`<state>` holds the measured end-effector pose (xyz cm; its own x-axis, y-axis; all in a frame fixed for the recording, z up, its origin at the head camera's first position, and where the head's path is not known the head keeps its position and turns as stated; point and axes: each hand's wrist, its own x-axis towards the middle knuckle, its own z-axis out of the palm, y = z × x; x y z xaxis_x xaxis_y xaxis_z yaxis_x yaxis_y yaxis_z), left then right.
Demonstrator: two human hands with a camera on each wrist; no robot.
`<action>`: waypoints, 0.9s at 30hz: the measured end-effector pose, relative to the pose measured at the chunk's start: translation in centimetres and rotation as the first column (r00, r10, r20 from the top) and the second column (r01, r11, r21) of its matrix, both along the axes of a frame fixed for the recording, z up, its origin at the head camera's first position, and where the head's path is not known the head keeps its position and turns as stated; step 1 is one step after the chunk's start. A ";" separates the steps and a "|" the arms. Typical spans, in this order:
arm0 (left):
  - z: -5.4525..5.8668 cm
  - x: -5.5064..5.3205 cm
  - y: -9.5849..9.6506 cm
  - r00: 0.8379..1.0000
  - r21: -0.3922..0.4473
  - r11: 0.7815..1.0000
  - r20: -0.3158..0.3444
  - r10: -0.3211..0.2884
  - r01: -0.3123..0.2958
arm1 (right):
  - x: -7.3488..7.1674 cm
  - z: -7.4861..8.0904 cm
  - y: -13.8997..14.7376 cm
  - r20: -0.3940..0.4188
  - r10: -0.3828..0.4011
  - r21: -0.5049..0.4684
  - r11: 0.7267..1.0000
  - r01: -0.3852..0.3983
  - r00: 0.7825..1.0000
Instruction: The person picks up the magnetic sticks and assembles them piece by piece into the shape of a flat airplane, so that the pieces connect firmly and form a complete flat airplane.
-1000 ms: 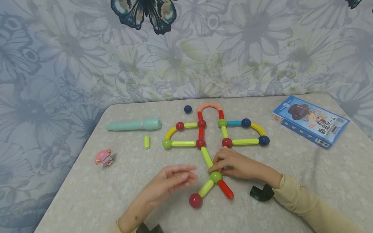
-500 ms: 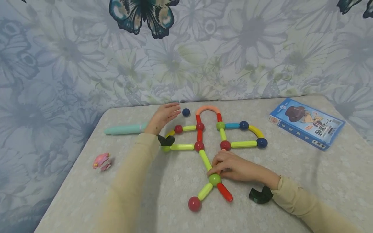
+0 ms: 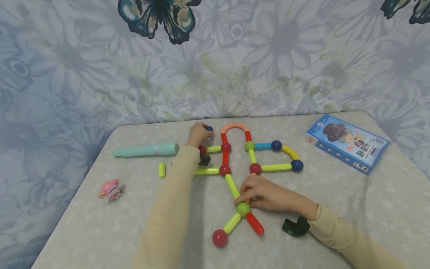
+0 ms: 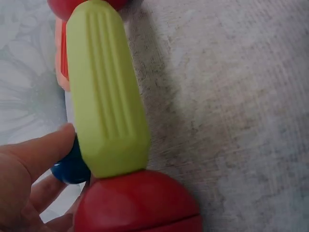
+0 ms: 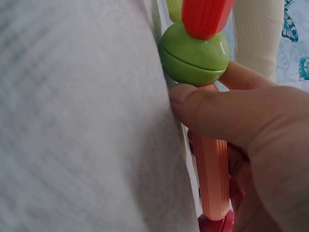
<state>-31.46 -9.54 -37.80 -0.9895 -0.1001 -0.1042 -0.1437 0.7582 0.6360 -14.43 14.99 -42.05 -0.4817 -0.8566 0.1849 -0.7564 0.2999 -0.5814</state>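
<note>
Magnetic rods and balls form a figure on the table, topped by an orange arch. At its far left, my left hand pinches a dark blue ball between thumb and fingers. In the left wrist view that blue ball sits behind a yellow-green rod and a red ball. My right hand grips a salmon rod just beside the green ball. From that ball run a short red rod and a yellow-green rod ending in a red ball.
A mint-green pen-shaped object, a loose short yellow-green rod and a pink figurine lie on the left. A blue box lies at the back right. The patterned wall stands behind the table.
My left hand has reached from the near left to the back and taken hold of the dark blue ball. The right hand keeps its grip at the green ball.
</note>
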 end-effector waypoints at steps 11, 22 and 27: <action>4.2 9.2 -0.1 0.966 0.623 0.745 -0.078 -0.247 0.240 | 0.0 0.0 0.0 -0.058 0.058 0.009 0.998 -0.058 0.997; 0.4 28.1 2.8 0.731 0.950 0.314 0.206 -0.651 0.011 | 0.0 0.0 -0.2 -0.073 0.057 -0.014 0.998 -0.058 0.996; -2.9 31.3 5.1 0.596 0.926 0.312 0.375 -0.710 -0.212 | 0.2 0.2 -0.3 -0.041 0.034 0.019 0.999 -0.033 0.999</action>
<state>-0.18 -4.41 -40.71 -0.4883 0.7368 -0.4676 -0.7386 -0.0635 0.6711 -14.25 14.73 -41.87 -0.4453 -0.8754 0.1881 -0.7892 0.2845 -0.5443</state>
